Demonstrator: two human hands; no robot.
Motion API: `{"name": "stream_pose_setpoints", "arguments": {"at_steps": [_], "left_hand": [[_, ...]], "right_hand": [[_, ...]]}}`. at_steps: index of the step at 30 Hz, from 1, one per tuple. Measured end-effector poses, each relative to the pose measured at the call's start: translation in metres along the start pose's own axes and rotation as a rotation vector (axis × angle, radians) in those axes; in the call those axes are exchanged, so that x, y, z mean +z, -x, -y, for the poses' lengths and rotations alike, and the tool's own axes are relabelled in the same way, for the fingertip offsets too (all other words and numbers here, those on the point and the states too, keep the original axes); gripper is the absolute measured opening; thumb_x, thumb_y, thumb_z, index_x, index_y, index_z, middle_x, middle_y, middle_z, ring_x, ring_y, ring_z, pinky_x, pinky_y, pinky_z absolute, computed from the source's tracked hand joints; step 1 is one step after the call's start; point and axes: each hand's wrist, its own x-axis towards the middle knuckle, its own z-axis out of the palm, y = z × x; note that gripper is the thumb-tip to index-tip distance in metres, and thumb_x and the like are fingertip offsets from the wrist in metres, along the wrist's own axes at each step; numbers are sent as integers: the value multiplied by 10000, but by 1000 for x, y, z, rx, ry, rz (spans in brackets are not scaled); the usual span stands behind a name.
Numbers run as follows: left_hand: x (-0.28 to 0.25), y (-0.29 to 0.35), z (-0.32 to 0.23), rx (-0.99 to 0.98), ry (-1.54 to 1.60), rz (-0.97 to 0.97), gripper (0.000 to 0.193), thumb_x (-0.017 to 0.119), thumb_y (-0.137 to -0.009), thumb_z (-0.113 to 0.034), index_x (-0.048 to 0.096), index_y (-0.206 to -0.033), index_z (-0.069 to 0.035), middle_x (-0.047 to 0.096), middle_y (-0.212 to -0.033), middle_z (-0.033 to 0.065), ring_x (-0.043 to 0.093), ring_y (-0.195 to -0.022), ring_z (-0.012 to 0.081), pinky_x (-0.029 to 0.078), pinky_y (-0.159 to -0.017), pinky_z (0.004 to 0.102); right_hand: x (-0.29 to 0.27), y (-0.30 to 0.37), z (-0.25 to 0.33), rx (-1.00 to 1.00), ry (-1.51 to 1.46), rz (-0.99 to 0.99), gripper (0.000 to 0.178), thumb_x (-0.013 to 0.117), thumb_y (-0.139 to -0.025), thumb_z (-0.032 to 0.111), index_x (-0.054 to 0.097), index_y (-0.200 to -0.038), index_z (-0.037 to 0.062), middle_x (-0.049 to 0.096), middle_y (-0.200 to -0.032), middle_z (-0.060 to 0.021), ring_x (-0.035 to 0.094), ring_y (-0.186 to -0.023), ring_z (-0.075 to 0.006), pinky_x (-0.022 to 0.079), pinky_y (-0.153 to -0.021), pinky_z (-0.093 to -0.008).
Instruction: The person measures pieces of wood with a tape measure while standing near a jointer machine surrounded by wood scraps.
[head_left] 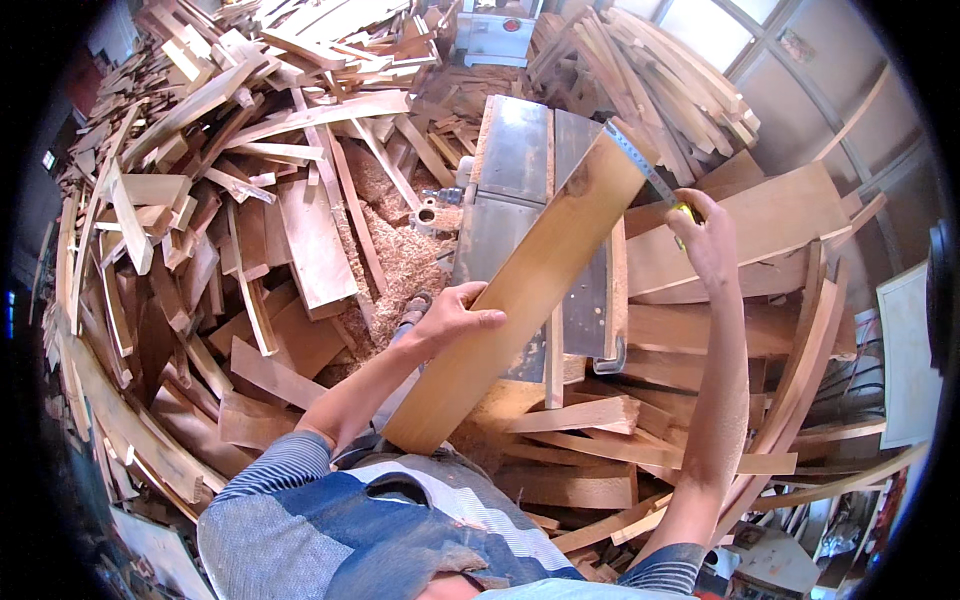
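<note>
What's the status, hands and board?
Left hand gripping board by left edge. Right hand holding tape measure, blade across far end. Wood pieces piled both sides.

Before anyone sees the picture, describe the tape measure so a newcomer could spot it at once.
Find the metal-topped machine, then the long board slanting across it in view. At the board's far end, the person's right hand holds the tape measure, blade extended. Its yellow case and pale bluish blade stand out from the brownish wood.
</note>
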Motion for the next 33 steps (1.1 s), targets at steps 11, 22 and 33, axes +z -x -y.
{"name": "stream_pose_setpoints", "arguments": {"at_steps": [11, 22, 33], "left_hand": [[6, 19, -12, 45, -17, 40, 685, 859, -816, -302, 606, -1349, 45, 693, -1192, 74, 654, -1064, 148, 524, -935, 310], [9, 37, -17, 87, -52, 46, 646, 838, -823, -209, 597, -1362, 53, 700, -1202, 88, 662, -1070, 146, 532, -943, 311], [7, 48, -25, 139, -42, 64, 600, 842, -846, -175, 598, -1347, 49, 697, -1200, 72, 659, -1080, 138, 529, -948, 306]], "right_hand": [[-68, 12, 13, -134, 133, -111, 442, 715, -832, 159, 698, -1245, 2, 709, -1175, -166, 692, -1062, -272, 521, -950, -356], [-97, 47, 40, -251, 91, -220, 434, 706, -785, 78, 700, -1212, -4, 675, -1094, -127, 681, -971, -245, 531, -889, -343], [-98, 59, 59, -339, 126, -314, 442, 697, -746, 38, 709, -1186, -4, 664, -1141, -150, 666, -1038, -318, 533, -935, -395]]}}
